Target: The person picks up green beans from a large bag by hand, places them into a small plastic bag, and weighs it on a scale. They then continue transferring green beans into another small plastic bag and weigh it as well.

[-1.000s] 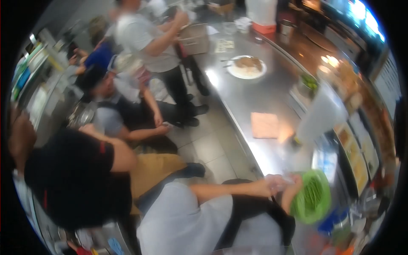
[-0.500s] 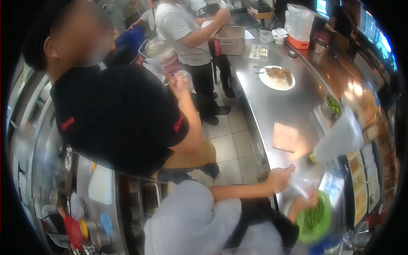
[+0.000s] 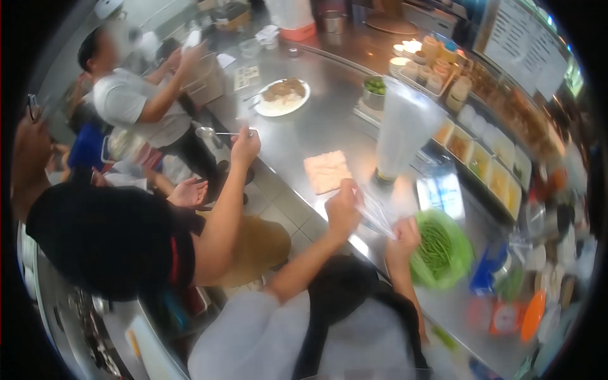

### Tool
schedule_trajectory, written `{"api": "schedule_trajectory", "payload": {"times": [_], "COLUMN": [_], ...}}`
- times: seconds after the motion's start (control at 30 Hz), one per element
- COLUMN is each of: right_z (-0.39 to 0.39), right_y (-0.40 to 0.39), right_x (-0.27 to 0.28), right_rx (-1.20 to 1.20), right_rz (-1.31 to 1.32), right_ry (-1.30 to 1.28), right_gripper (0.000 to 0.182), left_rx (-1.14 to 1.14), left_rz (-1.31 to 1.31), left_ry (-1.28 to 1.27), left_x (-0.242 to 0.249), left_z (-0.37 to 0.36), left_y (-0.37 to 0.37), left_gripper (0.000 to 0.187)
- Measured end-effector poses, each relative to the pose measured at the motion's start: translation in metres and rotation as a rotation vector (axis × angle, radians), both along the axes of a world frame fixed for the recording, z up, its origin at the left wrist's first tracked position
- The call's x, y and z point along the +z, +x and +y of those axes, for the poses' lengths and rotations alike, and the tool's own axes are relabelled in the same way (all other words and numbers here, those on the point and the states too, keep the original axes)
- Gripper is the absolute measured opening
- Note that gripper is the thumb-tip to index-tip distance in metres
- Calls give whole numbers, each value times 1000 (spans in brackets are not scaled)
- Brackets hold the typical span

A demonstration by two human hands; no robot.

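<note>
At the near edge of the steel counter (image 3: 329, 126), blurred badly: could hardly make out single fingers, and lost the bag's outline against the glare. Gripped a clear plastic bag (image 3: 378, 217) between left hand (image 3: 342, 208) and right hand (image 3: 405, 235), both curled closed on its ends, with film stretched slanting from one to the other. Looked thin, see-through, crinkled. Hung just beside a green colander (image 3: 467, 250) of green beans (image 3: 436, 247).
</note>
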State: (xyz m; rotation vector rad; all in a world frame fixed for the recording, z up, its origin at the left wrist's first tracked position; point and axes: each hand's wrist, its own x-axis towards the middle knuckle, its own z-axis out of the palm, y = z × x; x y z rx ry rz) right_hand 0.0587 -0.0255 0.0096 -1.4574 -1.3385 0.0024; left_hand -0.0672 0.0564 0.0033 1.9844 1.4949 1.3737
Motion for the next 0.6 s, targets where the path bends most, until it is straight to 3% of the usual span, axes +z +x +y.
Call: {"api": "schedule_trajectory", "payload": {"times": [0.17,0.3,0.33,0.43,0.47,0.53,0.6], "right_z": [6,8,8,8,9,10,8], "right_y": [12,13,8,10,14,22,30], "right_x": [12,12,14,16,16,14,9], "right_rx": [-86,-93,-89,-126,-161,-194,-207], "right_rz": [78,56,27,5,4,84,20], "right_ry": [21,29,43,41,32,8,-16], "right_gripper": [21,18,17,15,15,15,21], "left_rx": [-66,-139,-150,-123,-157,-80,-323], "left_rz": [-102,-111,-105,-161,-156,72,-49], "left_ry": [-180,-259,99,-293,-305,54,-100], "left_x": [31,20,2,9,8,7,17], "left_z": [-13,-13,0,-9,-9,-8,-14], "left_y": [7,7,8,3,4,6,-4], "left_gripper": [24,31,32,50,50,53,49]}}
